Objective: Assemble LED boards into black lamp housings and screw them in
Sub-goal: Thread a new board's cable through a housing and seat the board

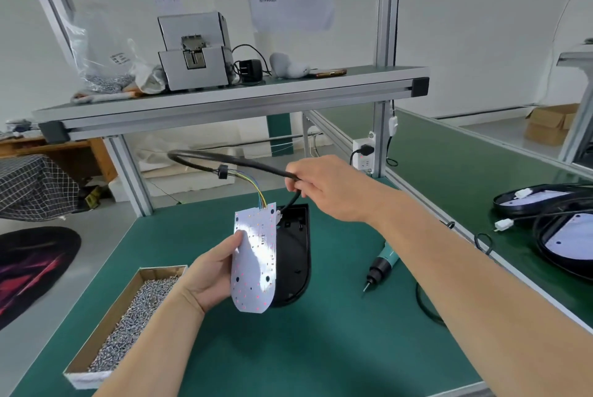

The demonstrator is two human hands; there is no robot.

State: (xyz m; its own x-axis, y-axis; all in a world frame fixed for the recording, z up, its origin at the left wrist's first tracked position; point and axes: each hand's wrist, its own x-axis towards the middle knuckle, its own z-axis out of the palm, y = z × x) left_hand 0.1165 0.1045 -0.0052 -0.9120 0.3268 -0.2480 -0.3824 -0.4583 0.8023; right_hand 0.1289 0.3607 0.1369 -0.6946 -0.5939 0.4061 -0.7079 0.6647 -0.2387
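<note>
The left hand [213, 274] holds a white rounded LED board [253, 255] that hides part of the black plastic lamp housing [296, 252]. The right hand [324, 186] grips a thick black cable [269, 169].

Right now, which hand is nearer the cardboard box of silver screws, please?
Left hand: just right of the cardboard box; the right hand is farther back, gripping the black cable.

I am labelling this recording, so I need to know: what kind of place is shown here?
Most likely a small factory assembly station for lamps. A green-matted workbench with an aluminium frame carries a box of screws and an electric screwdriver, and wired lamp housings lie at the right.
</note>
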